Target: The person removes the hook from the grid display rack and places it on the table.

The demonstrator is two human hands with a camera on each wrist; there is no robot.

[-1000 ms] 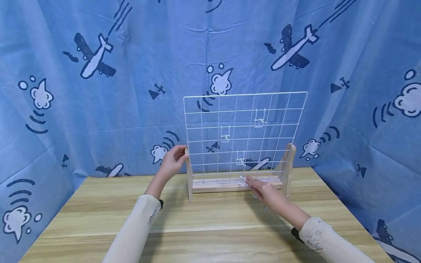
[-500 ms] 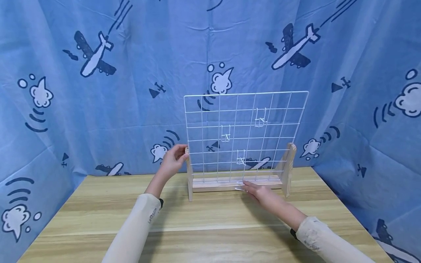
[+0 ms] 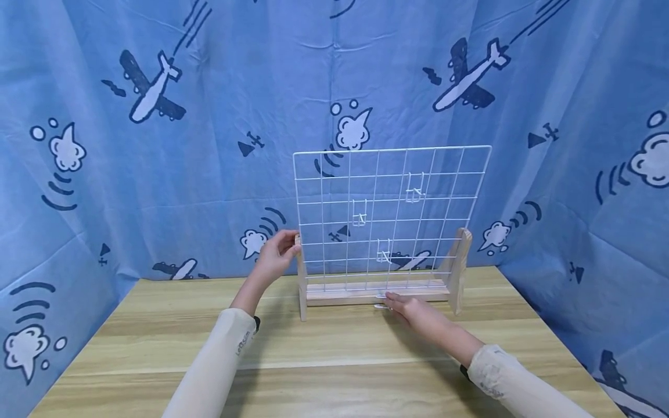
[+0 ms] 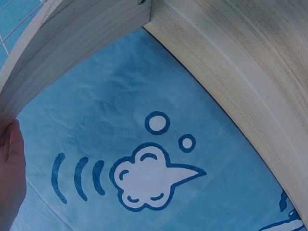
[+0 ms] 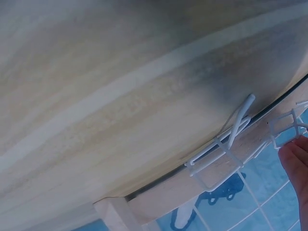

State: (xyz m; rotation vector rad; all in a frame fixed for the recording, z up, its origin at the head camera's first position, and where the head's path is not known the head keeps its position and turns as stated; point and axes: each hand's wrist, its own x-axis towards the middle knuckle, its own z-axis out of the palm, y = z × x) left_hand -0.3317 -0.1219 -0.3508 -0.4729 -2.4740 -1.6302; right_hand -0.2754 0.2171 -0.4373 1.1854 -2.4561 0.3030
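A white wire grid panel (image 3: pixel 334 202) stands upright in a wooden stand (image 3: pixel 459 273). My left hand (image 3: pixel 275 255) pinches the top of the stand's left upright (image 3: pixel 302 284); the left wrist view shows its fingers (image 4: pixel 12 163) at the wood's edge. Low in front of the grid, my right hand (image 3: pixel 418 316) pinches a white wire hook (image 3: pixel 381 306), whose ends stick out left of the fingertips. In the right wrist view, a square wire loop (image 5: pixel 274 137) is at the fingertips and a frame with a peg (image 5: pixel 242 118) lies beside it; I cannot tell whether they are one piece.
Three white wire hooks hang on the grid: one upper right (image 3: pixel 414 194), one in the middle (image 3: pixel 359 219), one lower (image 3: pixel 384 255). The wood-grain table (image 3: pixel 334 360) runs back to a blue printed curtain (image 3: pixel 219 116).
My right hand has moved slightly left and down with the wire hook, its ends now before the stand's bottom rail. The left hand stays on the upright.
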